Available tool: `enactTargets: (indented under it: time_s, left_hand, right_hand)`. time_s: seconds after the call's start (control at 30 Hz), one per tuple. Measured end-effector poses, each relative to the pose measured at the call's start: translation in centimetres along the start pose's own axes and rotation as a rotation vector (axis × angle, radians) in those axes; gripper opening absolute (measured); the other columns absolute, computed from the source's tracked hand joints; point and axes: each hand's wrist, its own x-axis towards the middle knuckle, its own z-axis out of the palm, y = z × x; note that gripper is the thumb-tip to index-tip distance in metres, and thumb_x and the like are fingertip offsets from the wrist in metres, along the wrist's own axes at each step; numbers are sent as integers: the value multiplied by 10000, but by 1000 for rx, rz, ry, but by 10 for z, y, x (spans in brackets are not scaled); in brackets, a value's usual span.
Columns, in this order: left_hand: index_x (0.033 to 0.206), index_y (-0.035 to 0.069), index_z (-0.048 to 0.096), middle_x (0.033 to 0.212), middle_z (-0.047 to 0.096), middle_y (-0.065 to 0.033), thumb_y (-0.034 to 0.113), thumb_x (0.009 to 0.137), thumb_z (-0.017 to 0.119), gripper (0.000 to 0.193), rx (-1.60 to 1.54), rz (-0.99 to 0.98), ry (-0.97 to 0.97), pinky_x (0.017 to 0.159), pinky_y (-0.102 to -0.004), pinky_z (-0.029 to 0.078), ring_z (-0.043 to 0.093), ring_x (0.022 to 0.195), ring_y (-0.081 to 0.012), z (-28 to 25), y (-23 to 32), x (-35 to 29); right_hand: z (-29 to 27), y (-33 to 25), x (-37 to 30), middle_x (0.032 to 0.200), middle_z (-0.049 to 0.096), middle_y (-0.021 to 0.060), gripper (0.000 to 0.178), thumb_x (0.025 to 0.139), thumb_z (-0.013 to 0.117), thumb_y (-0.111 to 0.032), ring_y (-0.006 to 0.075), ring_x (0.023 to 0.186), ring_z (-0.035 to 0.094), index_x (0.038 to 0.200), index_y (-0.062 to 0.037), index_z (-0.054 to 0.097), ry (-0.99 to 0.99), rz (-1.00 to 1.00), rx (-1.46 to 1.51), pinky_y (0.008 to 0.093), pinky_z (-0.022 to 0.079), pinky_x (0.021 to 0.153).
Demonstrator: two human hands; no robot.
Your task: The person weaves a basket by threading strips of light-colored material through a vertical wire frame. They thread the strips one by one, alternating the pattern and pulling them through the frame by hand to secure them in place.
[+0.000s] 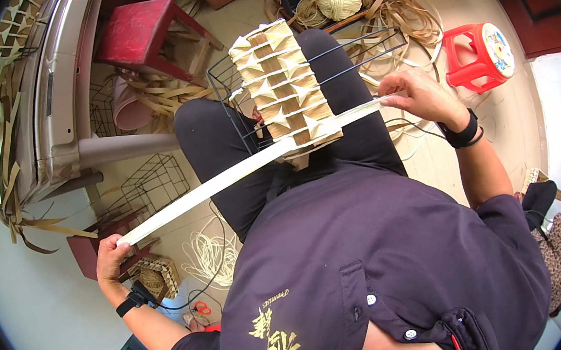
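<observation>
Stretching a long pale strip (225,178) taut across my lap, my left hand (111,253) pinches its far end closed while my right hand (416,94) pinches the other, keeping it flat against the woven panel (284,85) on the wire frame (376,43).

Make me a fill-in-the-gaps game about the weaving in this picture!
1. The left hand and the right hand each hold one end of a long pale ____.
2. The woven panel sits on a black ____ frame on the person's lap.
3. The plastic stool near the right hand is ____ in colour.
4. Both wrists wear a ____ band.

Missing words: strip; wire; red; black
</observation>
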Motion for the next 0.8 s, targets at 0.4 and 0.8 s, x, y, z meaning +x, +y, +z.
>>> enactTargets:
  time_s: [0.4, 0.8]
  left_hand:
    - [1154, -33, 674, 1082, 702, -137, 287, 931, 781, 404, -947, 173, -355, 949, -388, 582, 696, 999, -244, 180, 19, 61]
    - [1039, 0, 632, 1025, 593, -92, 300, 788, 871, 458, 196, 794, 263, 926, -343, 479, 600, 1016, -240, 336, 141, 109]
  right_hand:
    - [50, 211, -75, 985, 704, 17, 230, 1011, 693, -217, 109, 844, 671, 1149, -33, 707, 492, 691, 827, 262, 563, 784]
    - [-49, 419, -157, 1708, 211, 151, 912, 971, 709, -441, 361, 1485, 371, 1633, -66, 207, 1264, 1036, 1276, 501, 440, 1133]
